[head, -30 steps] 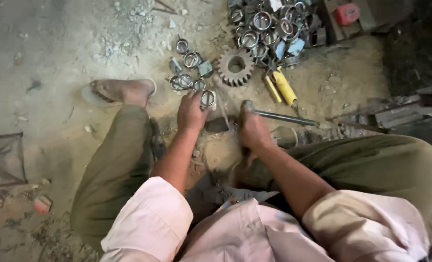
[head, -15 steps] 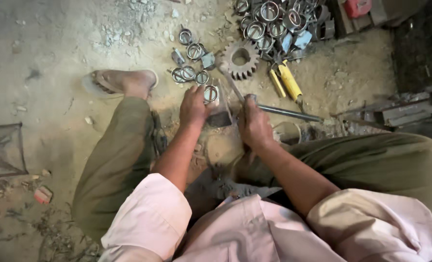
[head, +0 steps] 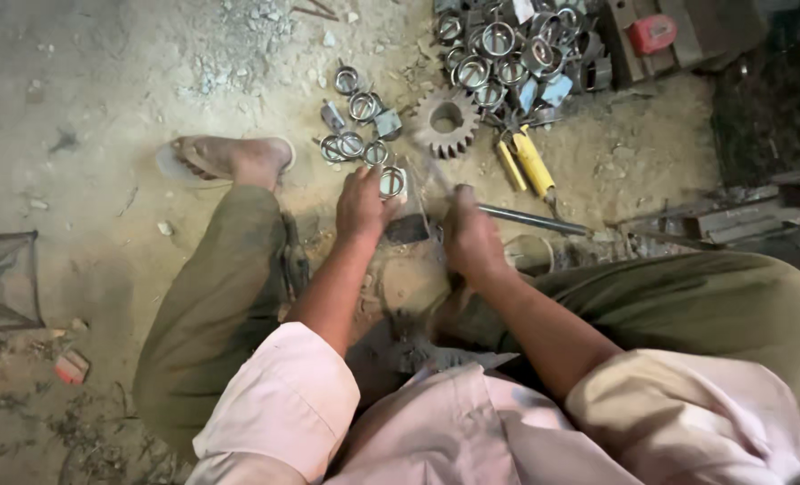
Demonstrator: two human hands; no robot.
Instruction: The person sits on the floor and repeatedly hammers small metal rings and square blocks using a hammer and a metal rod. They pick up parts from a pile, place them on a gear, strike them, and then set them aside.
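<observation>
I am crouched on a dirt floor. My left hand (head: 360, 207) grips a small metal ring (head: 392, 182) and holds it against a dark metal block (head: 408, 224). My right hand (head: 469, 235) is closed around a thin tool (head: 428, 166) that blurs as it rises toward the ring. Several more rings (head: 355, 135) lie on the ground just beyond my left hand.
A toothed gear (head: 445, 121) lies ahead, with a big heap of rings (head: 508, 49) behind it. Two yellow-handled tools (head: 530, 162) and a steel rod (head: 530, 218) lie to the right. My sandalled foot (head: 229, 160) is left; a wire cage (head: 4, 278) sits far left.
The view has shifted slightly. My right hand has lifted its thin tool, now blurred with motion, while my left hand stays holding the ring on the block.
</observation>
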